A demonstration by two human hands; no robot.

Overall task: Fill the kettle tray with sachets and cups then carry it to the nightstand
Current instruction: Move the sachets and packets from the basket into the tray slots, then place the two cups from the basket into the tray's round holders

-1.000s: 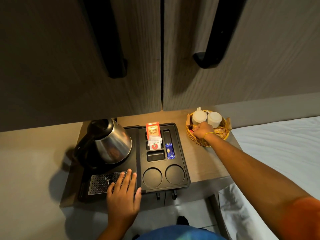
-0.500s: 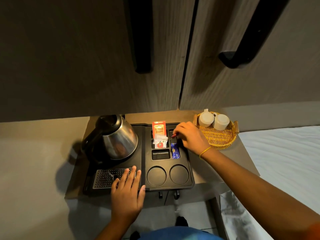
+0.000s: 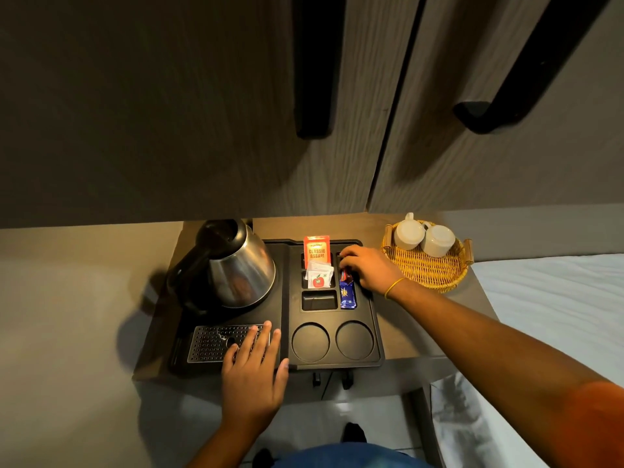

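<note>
**Sachets going into the tray's far-right slot**

On the table under the cupboard doors sits the black kettle tray [image 3: 332,361], with the steel kettle [image 3: 241,268] on its left half and the sachet slots and two round cup wells on its right. The tray is stiff plastic and, judging by the kettle, left-heavy; it is best lifted by both short ends and kept level. The sachets are light, thin and easily creased, so a fingertip pinch suits them. The two white cups [image 3: 423,236] lie in the wicker basket [image 3: 429,271], just right of the tray; they are breakable. The right hand [image 3: 366,270] is curled, fingertips closed on a red sachet [image 3: 343,274] in the narrow slot, above a blue sachet [image 3: 347,294]. The left hand [image 3: 253,369] lies flat and open on the tray's near edge, fingers over the grille [image 3: 211,342].
</note>
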